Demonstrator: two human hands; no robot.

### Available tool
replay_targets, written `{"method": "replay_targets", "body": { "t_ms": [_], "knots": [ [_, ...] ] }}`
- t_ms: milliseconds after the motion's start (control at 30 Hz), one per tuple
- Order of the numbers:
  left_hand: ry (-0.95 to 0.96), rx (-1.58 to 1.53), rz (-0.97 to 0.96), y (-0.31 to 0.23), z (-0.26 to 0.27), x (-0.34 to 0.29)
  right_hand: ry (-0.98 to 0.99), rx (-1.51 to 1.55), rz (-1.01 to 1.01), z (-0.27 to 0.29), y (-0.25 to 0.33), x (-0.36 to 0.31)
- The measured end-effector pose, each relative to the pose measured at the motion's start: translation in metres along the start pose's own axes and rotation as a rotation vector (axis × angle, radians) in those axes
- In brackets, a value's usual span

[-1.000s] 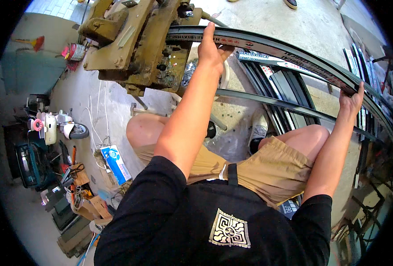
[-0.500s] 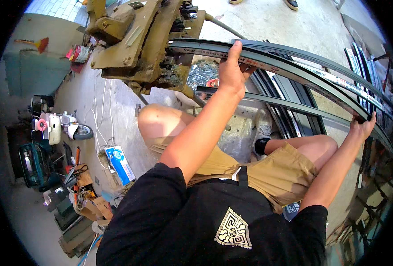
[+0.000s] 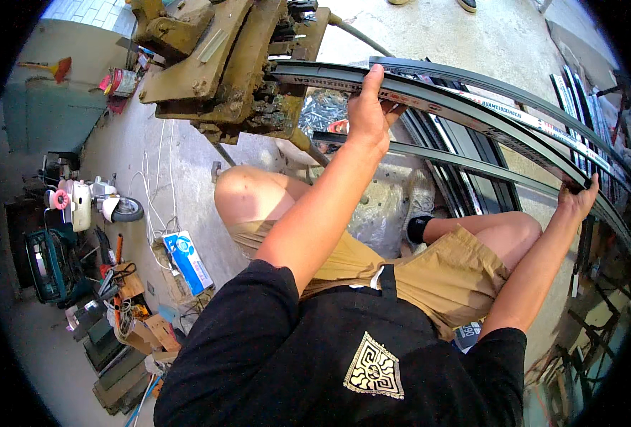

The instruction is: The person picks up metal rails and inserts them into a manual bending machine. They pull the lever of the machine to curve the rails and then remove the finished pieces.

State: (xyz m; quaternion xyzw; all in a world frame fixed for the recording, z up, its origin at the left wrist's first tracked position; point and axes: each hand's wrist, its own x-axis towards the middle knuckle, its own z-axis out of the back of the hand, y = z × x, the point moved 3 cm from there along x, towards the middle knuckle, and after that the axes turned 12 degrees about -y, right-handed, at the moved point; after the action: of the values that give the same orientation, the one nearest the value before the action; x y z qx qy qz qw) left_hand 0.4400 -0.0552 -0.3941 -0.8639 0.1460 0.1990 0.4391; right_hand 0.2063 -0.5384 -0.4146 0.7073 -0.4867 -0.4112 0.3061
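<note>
A long grey metal profile [image 3: 465, 116] with printing along its side runs from the upper middle to the right. Its left end meets the jaws of a worn, ochre-brown metal machine [image 3: 208, 67]; how deep it sits there is hidden. My left hand [image 3: 369, 117] grips the profile close to the machine, thumb over the top edge. Farther along, near the right rim, my right hand [image 3: 579, 199] holds the same profile from below. A second grey profile [image 3: 486, 84] lies just beyond it, and another [image 3: 465, 164] passes nearer to me, below it.
Dark profiles [image 3: 472, 181] lie stacked on the floor beyond my right leg. Small metal offcuts [image 3: 324, 110] are heaped beside the machine. Leftward are a blue-and-white box [image 3: 188, 263], white cables [image 3: 151, 192], a small white wheeled vehicle [image 3: 91, 205] and piled tools [image 3: 119, 299].
The view has shifted slightly, so the machine sits a little farther left and higher. Both hands keep their grip on the profile, with little visible movement along it.
</note>
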Motion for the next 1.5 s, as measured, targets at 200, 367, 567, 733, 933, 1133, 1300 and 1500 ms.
{"method": "replay_targets", "body": {
  "t_ms": [200, 367, 567, 733, 933, 1133, 1300, 1500],
  "knots": [
    [0.022, -0.005, 0.002, 0.002, 0.008, 0.012, -0.048, -0.04, -0.012, -0.008, -0.002, -0.01],
    [-0.024, -0.03, -0.032, -0.011, 0.02, 0.028, -0.068, -0.042, -0.033, -0.023, -0.017, -0.017],
    [-0.053, -0.015, -0.022, -0.022, 0.026, 0.033, 0.0, -0.03, -0.074, -0.023, -0.027, -0.001],
    [-0.041, -0.032, -0.039, -0.024, 0.029, 0.035, -0.027, -0.029, -0.052, -0.032, -0.03, -0.011],
    [-0.028, -0.039, -0.044, -0.022, 0.028, 0.033, -0.053, -0.059, -0.078, -0.028, -0.03, -0.008],
    [-0.057, -0.052, -0.08, -0.021, 0.028, 0.034, -0.042, -0.07, -0.092, -0.024, -0.032, 0.001],
    [-0.032, -0.029, -0.064, -0.023, 0.03, 0.034, 0.01, -0.068, -0.125, -0.023, -0.036, 0.008],
    [-0.033, -0.011, -0.066, -0.022, 0.029, 0.031, -0.018, -0.073, -0.17, -0.018, -0.039, 0.014]
  ]
}}
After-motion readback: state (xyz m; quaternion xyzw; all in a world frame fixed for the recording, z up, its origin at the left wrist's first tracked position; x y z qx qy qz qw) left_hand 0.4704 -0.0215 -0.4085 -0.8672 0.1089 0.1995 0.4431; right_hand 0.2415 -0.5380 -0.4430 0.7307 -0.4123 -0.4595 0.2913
